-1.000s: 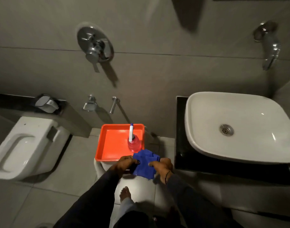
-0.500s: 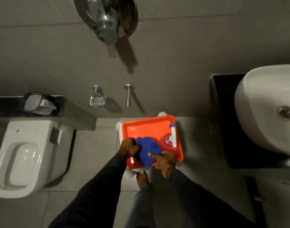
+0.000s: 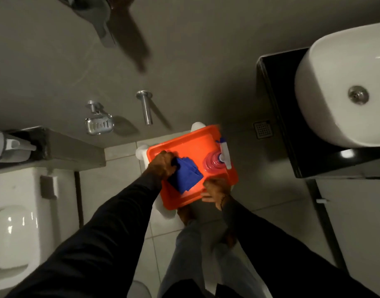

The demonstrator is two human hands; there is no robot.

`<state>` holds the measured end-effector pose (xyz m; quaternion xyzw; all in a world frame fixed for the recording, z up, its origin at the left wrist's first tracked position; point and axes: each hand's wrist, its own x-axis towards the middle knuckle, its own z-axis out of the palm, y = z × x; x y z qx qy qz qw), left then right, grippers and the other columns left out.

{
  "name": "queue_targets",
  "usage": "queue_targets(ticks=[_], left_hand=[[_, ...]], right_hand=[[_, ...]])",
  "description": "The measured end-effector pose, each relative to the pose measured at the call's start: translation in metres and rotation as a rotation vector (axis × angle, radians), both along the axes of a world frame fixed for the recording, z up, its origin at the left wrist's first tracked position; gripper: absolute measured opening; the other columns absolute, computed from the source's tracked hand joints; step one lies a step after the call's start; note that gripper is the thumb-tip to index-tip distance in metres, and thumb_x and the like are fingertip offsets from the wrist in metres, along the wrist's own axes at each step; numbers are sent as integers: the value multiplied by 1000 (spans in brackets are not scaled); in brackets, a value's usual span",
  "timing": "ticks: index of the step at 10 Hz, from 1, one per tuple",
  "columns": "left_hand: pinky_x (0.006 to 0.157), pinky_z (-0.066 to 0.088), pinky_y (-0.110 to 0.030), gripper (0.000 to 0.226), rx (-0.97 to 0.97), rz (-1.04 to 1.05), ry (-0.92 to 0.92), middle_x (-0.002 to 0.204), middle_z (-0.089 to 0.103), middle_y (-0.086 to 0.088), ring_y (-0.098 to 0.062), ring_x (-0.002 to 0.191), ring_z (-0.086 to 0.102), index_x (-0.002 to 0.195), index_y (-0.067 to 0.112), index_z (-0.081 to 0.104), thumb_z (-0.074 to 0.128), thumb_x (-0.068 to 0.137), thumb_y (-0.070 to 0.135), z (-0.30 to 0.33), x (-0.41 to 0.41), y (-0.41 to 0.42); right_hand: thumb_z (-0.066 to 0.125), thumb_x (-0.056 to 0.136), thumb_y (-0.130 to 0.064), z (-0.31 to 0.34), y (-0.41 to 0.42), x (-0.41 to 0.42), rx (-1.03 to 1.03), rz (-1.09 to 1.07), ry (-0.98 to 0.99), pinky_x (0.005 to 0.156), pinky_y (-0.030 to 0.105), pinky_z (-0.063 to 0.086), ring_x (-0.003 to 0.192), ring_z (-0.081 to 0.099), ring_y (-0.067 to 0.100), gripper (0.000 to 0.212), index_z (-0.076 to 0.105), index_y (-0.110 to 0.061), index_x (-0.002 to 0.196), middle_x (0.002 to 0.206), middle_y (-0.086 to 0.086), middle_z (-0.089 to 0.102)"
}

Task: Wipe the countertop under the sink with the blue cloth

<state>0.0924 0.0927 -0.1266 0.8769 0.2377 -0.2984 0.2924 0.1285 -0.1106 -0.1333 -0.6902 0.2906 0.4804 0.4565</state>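
The folded blue cloth (image 3: pixel 186 175) lies in the orange tray (image 3: pixel 191 145), with my left hand (image 3: pixel 162 165) closed on its left edge. My right hand (image 3: pixel 215 191) rests at the tray's near right rim, fingers spread, apart from the cloth. The white sink (image 3: pixel 335 100) sits on a black countertop (image 3: pixel 277 117) at the right, well away from both hands.
A pink spray bottle (image 3: pixel 215 161) with a white and blue nozzle stands in the tray beside the cloth. The tray rests on a white stool (image 3: pixel 163 208). A white toilet (image 3: pixel 14 220) is at the left. A soap dish (image 3: pixel 99 124) and wall spout (image 3: pixel 146 108) hang above.
My right hand has let go of the cloth and dropped to the tray's near rim. My left hand keeps hold of the cloth in the tray. The view has closed in and shifted right.
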Motion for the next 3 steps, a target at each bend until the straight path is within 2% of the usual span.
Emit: queue_targets(ticks=[1, 2, 3], left_hand=[[122, 22, -29, 60, 81, -96, -12, 157, 42, -19, -31, 148, 37, 152, -1, 38, 54, 99, 24, 27, 4, -2], [118, 33, -36, 63, 100, -111, -113, 154, 39, -24, -36, 142, 44, 149, 0, 42, 61, 92, 17, 78, 21, -10], [112, 42, -41, 57, 178, -177, -180, 149, 43, -21, -36, 137, 49, 144, 2, 49, 60, 89, 14, 116, 32, -20]], right_hand=[[59, 92, -11, 17, -26, 11, -133, 145, -163, 60, 45, 61, 83, 72, 37, 20, 67, -1, 108, 105, 18, 71], [55, 89, -19, 55, -62, 37, -343, 449, -449, 92, 52, 56, 107, 68, 43, 30, 69, 2, 106, 114, 24, 71], [53, 93, -22, 85, -86, 53, -417, 559, -643, 99, 44, 51, 118, 62, 40, 34, 64, -1, 118, 125, 22, 67]])
